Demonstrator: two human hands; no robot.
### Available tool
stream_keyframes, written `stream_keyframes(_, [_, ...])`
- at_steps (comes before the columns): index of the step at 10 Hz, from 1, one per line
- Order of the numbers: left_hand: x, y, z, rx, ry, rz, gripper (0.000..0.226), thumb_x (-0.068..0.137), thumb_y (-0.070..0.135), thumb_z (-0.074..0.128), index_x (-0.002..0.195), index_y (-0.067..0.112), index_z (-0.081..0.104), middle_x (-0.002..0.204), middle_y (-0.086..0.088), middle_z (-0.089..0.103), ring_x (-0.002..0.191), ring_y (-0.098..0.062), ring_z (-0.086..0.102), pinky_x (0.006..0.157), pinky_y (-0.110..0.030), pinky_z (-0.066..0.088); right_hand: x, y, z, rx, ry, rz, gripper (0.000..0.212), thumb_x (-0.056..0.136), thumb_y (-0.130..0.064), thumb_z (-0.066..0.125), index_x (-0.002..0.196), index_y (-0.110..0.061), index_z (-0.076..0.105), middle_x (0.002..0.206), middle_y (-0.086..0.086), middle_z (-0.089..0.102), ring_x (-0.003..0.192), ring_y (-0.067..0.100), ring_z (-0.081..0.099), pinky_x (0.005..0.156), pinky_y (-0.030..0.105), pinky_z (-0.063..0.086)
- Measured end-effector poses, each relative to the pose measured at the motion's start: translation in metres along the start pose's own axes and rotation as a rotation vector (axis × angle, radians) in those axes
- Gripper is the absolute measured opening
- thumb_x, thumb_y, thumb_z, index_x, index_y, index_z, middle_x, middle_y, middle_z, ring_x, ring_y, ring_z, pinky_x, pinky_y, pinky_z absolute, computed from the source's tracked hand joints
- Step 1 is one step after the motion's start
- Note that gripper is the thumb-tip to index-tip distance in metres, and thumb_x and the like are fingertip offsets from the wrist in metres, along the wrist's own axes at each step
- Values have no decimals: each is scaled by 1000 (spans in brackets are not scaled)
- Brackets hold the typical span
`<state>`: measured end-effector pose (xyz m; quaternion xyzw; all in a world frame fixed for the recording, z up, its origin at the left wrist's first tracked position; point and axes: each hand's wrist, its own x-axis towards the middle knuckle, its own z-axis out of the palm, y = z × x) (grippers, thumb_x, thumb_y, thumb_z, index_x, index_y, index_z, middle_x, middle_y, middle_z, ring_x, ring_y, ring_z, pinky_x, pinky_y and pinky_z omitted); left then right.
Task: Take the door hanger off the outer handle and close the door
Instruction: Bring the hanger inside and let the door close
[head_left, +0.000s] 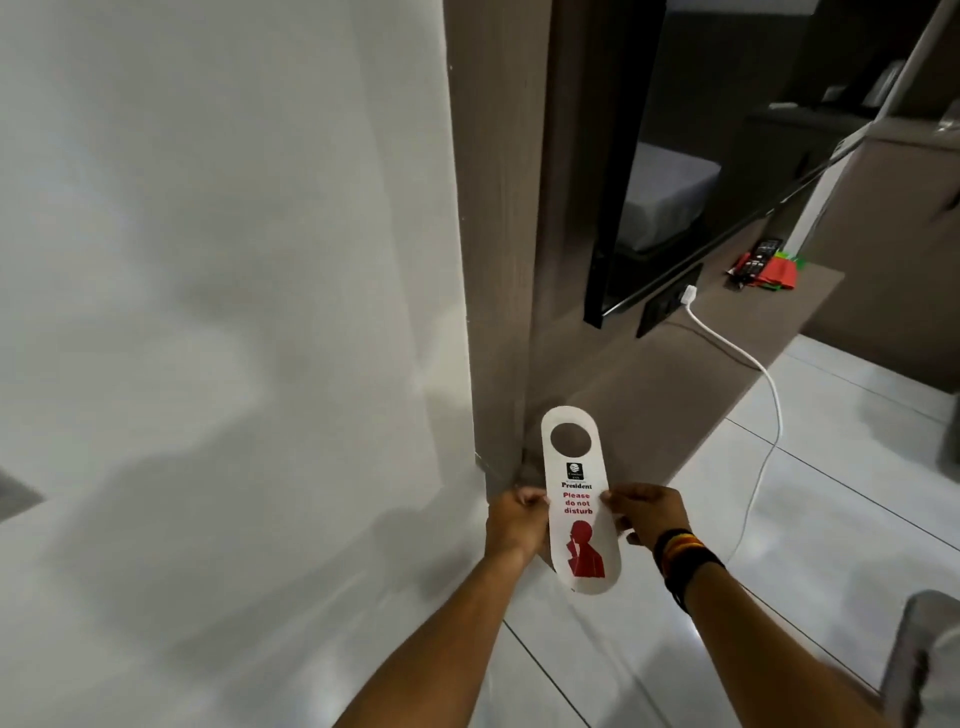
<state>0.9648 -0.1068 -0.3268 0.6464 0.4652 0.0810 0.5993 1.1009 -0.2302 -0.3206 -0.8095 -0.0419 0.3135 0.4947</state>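
1. The door hanger (579, 499), a white card with a round hole at its top and red "Please do not disturb" lettering over a red figure, is off any handle: it is held up in free air in front of the person, printed face toward the camera, hole end pointing away.
2. The left hand (517, 522) has its grip closed on the card's left edge, fingers pinched at about mid-height. The right hand (644, 514), with dark striped bands at the wrist, pinches the right edge at the same height. Both are fully closed on the card.
3. So the first part of the task looks done, judging from the hanger being free and in hand.
4. The closing is left. A metal lever that may be a door handle (924, 654) shows at the lower right corner, touched by neither hand; the door leaf itself cannot be made out.
5. Beyond lie a brown wood-grain panel (493, 234), the white wall (208, 260), a charger cable (763, 426) trailing to the tiled floor (831, 493), and a bench (727, 332) under a wall-mounted screen.
6. One hand probably has to let go of the card to close the door.
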Motion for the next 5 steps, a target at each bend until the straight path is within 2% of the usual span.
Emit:
stream_keyframes(1, [16,12,7,12,-44,-42,15,102,26,61,93,28,73,121,-6,80,103,-30,78,76,-37,68,28,-1,6,-9,35,49,17,90,-15,77,103,-4,75,92,17,73,78,33,67,63,35,58])
stream_keyframes(2, [29,15,12,57,-100,-76,11,104,27,59,105,22,69,128,-9,77,107,-31,77,68,-29,62,48,1,11,-27,81,84,4,89,-13,77,91,-10,75,95,17,74,89,39,72,86,52,62])
stream_keyframes(3, [35,12,17,106,-97,-76,13,104,30,59,104,22,70,132,-10,76,113,-33,75,84,-39,64,50,0,14,-41,89,70,4,92,-12,72,93,-10,75,98,17,74,95,42,72,90,55,61])
stream_keyframes(4, [30,5,19,396,25,97,30,105,40,59,116,17,72,130,-7,76,111,-31,76,97,-40,61,42,-4,17,-91,112,-2,9,96,-15,64,98,-14,74,101,15,74,94,37,70,94,51,59])
stream_keyframes(5, [16,0,15,682,191,424,43,107,48,49,134,21,67,136,-3,74,114,-27,76,102,-38,60,16,-10,25,-156,224,-134,19,100,-20,59,112,-18,73,115,18,74,99,37,67,99,47,55])
